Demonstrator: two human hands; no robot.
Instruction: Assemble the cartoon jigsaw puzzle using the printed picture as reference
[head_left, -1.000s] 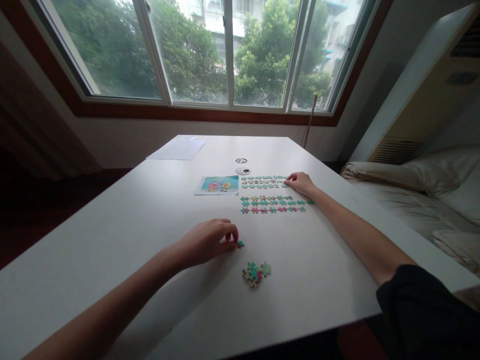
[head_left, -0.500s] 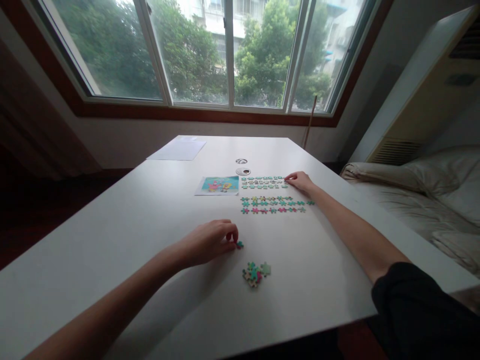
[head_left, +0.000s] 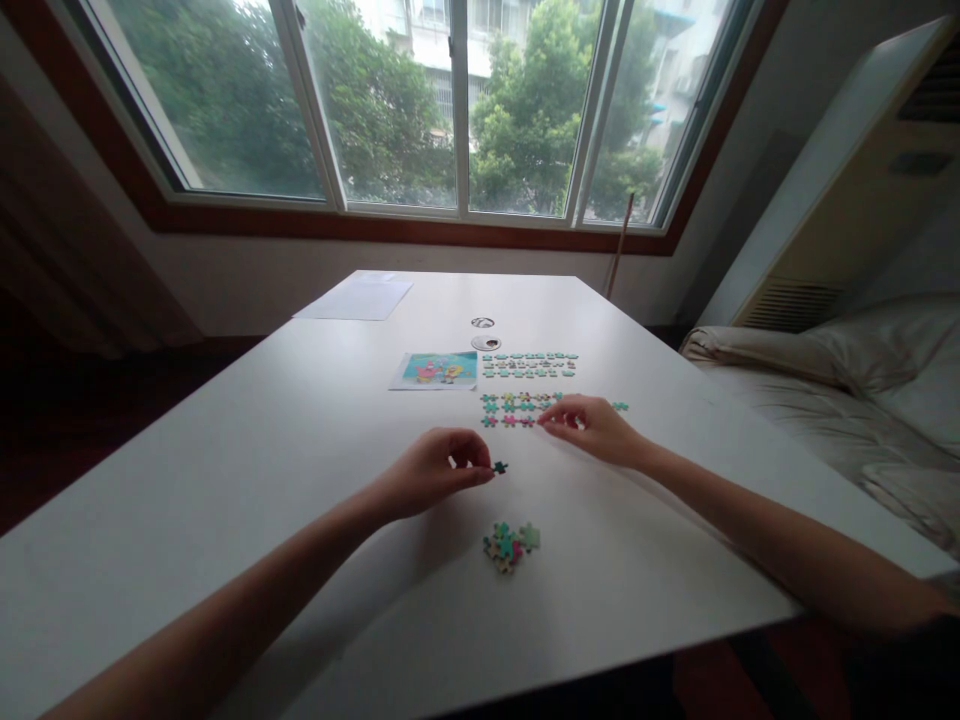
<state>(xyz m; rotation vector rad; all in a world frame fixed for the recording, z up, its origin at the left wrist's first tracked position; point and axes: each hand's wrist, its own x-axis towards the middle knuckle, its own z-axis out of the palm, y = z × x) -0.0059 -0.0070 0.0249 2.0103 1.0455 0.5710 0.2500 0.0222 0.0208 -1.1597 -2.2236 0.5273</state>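
My left hand [head_left: 442, 470] pinches a dark green jigsaw piece [head_left: 500, 467] between thumb and fingertips, just over the white table. Beyond it, my right hand [head_left: 589, 428] hovers over the near rows of jigsaw pieces [head_left: 510, 408], its thumb and fingers slightly apart with no piece visible between them. It hides part of those rows. Farther back lie more rows of pieces [head_left: 529, 365]. In front of my hands sits a small heap of loose pieces [head_left: 506, 547], green, pink and yellowish. A picture sheet with cartoon figures [head_left: 439, 370] lies left of the rows.
Two round flat items [head_left: 486, 343] lie behind the rows, one behind the other. White paper [head_left: 356, 299] rests at the table's far left corner. The white table [head_left: 225, 470] has its near edge close to me. A pale sofa [head_left: 825, 400] stands to the right, windows ahead.
My right hand has come back from the right end of the far rows, toward me and left. My left hand has moved slightly right and forward, lifting the jigsaw piece.
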